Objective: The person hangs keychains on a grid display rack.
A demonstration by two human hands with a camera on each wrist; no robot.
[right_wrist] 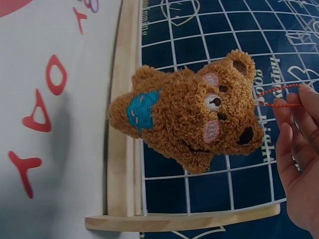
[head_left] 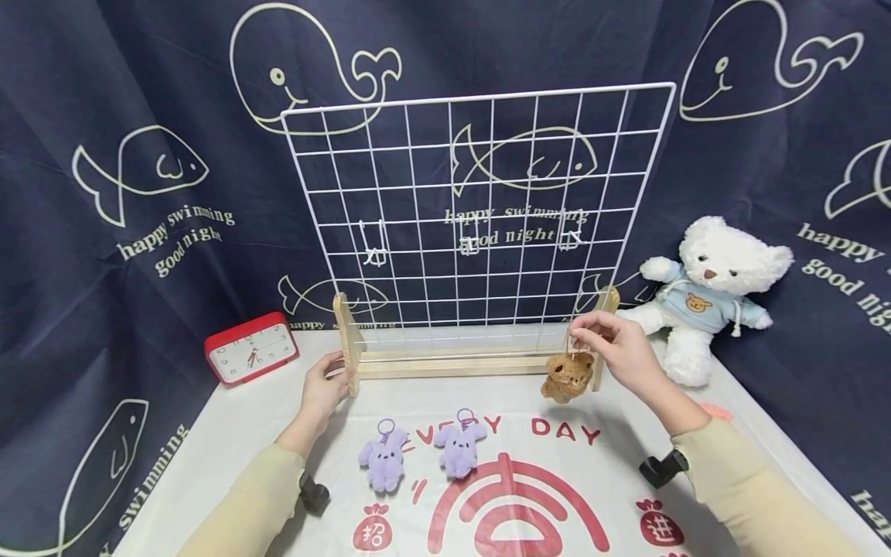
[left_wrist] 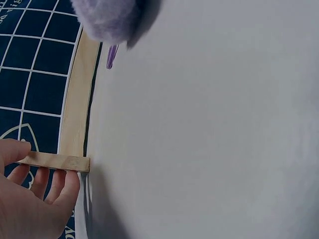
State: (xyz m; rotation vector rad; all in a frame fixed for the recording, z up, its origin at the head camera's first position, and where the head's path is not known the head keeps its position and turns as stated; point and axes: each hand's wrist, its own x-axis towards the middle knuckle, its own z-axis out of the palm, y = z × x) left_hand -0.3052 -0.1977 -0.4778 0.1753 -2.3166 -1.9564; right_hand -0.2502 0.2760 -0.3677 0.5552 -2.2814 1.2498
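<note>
Right hand (head_left: pixel 616 348): fingertips and thumb pinch the thin orange cord (right_wrist: pixel 279 88) at the bear's head.
Brown plush bear (head_left: pixel 567 379): upright below the right hand, just in front of the grid's lower right part, near the right wooden post; whether it touches the base bar (head_left: pixel 459 366) cannot be told.
Left hand (head_left: pixel 326 387): grips the left wooden post (head_left: pixel 344 333), thumb on one side, fingers on the other.
White wire grid (head_left: pixel 451 144): stands between the two posts above the base bar.
White hooks (head_left: pixel 376 254): three, spread in a row across the grid.
Purple plush charms (head_left: pixel 385 463): two, side by side on the white surface (head_left: pixel 230 433), rings toward the grid.
Red clock (head_left: pixel 254 350): left of the stand.
White teddy bear (head_left: pixel 703 302): right of the stand, in a blue hoodie.
</note>
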